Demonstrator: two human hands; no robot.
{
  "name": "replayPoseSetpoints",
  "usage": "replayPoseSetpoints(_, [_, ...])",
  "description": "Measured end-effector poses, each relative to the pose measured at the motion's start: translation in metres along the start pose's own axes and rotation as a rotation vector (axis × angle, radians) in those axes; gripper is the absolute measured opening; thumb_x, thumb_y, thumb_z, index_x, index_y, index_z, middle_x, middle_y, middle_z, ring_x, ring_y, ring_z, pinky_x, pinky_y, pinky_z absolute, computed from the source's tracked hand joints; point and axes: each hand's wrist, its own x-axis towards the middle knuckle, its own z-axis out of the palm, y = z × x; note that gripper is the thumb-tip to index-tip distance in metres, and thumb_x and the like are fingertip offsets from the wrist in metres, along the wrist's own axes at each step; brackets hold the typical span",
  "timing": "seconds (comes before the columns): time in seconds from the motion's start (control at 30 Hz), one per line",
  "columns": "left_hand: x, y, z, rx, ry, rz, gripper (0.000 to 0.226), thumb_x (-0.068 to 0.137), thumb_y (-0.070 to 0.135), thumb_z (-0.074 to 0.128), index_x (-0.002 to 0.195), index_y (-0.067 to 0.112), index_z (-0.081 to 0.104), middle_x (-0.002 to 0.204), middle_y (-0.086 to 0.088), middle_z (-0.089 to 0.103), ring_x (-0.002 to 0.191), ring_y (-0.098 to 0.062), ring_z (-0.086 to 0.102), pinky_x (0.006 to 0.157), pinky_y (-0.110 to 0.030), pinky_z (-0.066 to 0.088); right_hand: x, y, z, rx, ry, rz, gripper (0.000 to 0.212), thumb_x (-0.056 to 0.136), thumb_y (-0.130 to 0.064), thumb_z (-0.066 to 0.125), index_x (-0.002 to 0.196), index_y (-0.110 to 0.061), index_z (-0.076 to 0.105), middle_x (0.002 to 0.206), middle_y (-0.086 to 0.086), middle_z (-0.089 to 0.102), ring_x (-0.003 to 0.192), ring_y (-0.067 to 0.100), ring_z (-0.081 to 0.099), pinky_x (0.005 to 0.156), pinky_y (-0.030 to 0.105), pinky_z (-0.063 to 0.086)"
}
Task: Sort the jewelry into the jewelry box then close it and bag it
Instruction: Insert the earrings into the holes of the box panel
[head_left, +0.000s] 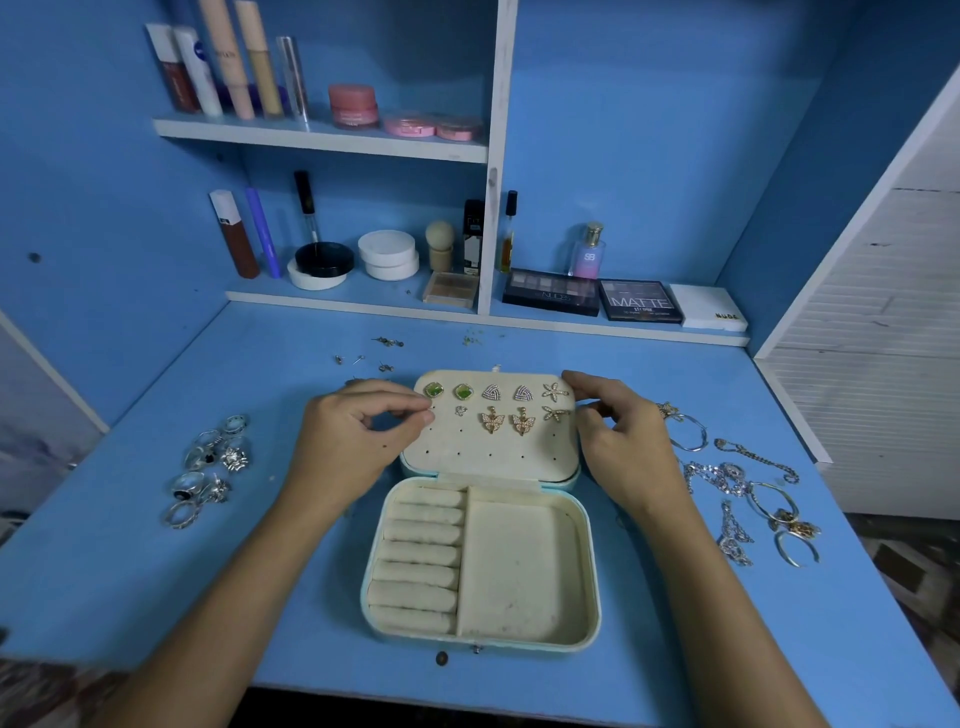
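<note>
Nearest me, at the bottom centre of the frame, the jewelry box (480, 566) lies open on the blue table (156, 571); its base has padded ring rolls (418, 561) on the left side and a bare tray compartment (519, 566) on the right. Just above it, the lid panel (491, 447) lies flat and carries the earrings (498, 408) in two rows near its top edge. My left hand (358, 441) sits at the panel's left edge, thumb and forefinger pinched together on something too small for me to make out. My right hand (618, 441) has its fingers curled around the panel's right edge. Rings (210, 470) lie clustered at middle left, chains and bangles (748, 493) at middle right. Small studs (371, 356) are scattered above the lid. Makeup (592, 299) fills the shelves across the top.
</note>
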Motion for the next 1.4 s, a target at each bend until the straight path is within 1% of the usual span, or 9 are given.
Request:
replayPoseSetpoints(0.27, [0.0,0.003,0.001,0.016,-0.008,0.01,0.019,0.073,0.003,0.084,0.088,0.013,0.08,0.088,0.011,0.074,0.078,0.004,0.067,0.067,-0.002,0.042,0.0,0.0,0.0,-0.002,-0.003,0.002,0.044,0.092,-0.002,0.046,0.123,-0.025,0.068,0.115,-0.008,0.066,0.081,-0.011,0.057,0.067,0.004,0.043])
replayPoseSetpoints(0.53, [0.002,0.002,0.003,0.052,-0.03,0.021,0.016,0.076,0.007,0.083,0.09,0.015,0.081,0.09,0.009,0.073,0.073,0.006,0.061,0.066,0.0,0.036,-0.001,-0.001,-0.001,-0.006,-0.002,-0.009,0.043,0.093,-0.001,0.046,0.123,-0.023,0.068,0.116,-0.007,0.066,0.084,-0.016,0.055,0.069,0.002,0.043])
replayPoseSetpoints(0.6, [0.002,0.001,0.003,0.063,-0.044,0.019,0.015,0.077,0.01,0.083,0.091,0.017,0.08,0.089,0.014,0.071,0.078,0.003,0.063,0.071,-0.002,0.039,0.0,-0.001,-0.001,-0.002,-0.002,-0.009,0.043,0.093,-0.001,0.047,0.123,-0.024,0.068,0.116,-0.008,0.066,0.086,-0.015,0.056,0.068,0.002,0.043])
replayPoseSetpoints(0.73, [0.002,-0.001,0.003,0.068,-0.042,0.027,0.016,0.078,0.015,0.083,0.092,0.021,0.08,0.093,0.014,0.067,0.089,-0.01,0.066,0.085,-0.018,0.049,0.0,-0.001,0.0,-0.001,0.0,-0.003,0.043,0.093,-0.001,0.046,0.123,-0.024,0.068,0.115,-0.008,0.066,0.083,-0.014,0.056,0.067,0.003,0.043])
replayPoseSetpoints(0.8, [0.003,-0.001,0.003,0.046,-0.02,0.037,0.017,0.077,0.014,0.083,0.091,0.023,0.079,0.091,0.012,0.068,0.087,-0.011,0.065,0.081,-0.018,0.049,0.0,-0.001,0.0,0.002,0.001,-0.003,0.043,0.093,-0.001,0.046,0.123,-0.024,0.068,0.115,-0.008,0.066,0.083,-0.014,0.056,0.067,0.002,0.043])
replayPoseSetpoints(0.93, [0.004,-0.002,0.001,0.077,0.012,0.007,0.018,0.083,0.01,0.077,0.095,0.022,0.076,0.096,0.011,0.066,0.081,-0.009,0.058,0.067,-0.007,0.038,0.0,-0.001,0.0,0.0,0.001,-0.005,0.043,0.093,-0.001,0.047,0.123,-0.024,0.068,0.116,-0.006,0.066,0.082,-0.013,0.057,0.068,0.003,0.043])
replayPoseSetpoints(1.03, [0.006,-0.005,0.002,0.093,-0.023,-0.107,0.026,0.089,0.016,0.071,0.11,0.029,0.066,0.103,0.016,0.061,0.085,-0.007,0.057,0.07,-0.013,0.04,0.0,-0.001,0.0,0.001,0.002,-0.007,0.042,0.093,-0.001,0.047,0.123,-0.022,0.068,0.115,-0.005,0.066,0.082,-0.014,0.056,0.068,0.002,0.042])
replayPoseSetpoints(1.17, [0.01,-0.005,0.005,0.065,-0.104,-0.222,0.036,0.093,0.025,0.067,0.128,0.026,0.062,0.108,0.012,0.058,0.085,0.001,0.054,0.07,-0.004,0.039,-0.001,0.0,0.0,-0.004,0.0,-0.009,0.042,0.094,-0.002,0.047,0.123,-0.024,0.068,0.115,-0.006,0.066,0.084,-0.012,0.057,0.068,0.002,0.042])
replayPoseSetpoints(1.4, [0.012,-0.001,0.008,0.113,-0.166,-0.22,0.031,0.093,0.033,0.064,0.123,0.027,0.066,0.103,0.015,0.053,0.086,0.002,0.054,0.073,-0.013,0.04,0.0,0.0,0.001,-0.012,-0.003,-0.012,0.042,0.094,-0.002,0.047,0.124,-0.024,0.067,0.115,-0.007,0.066,0.089,-0.013,0.056,0.07,0.001,0.042])
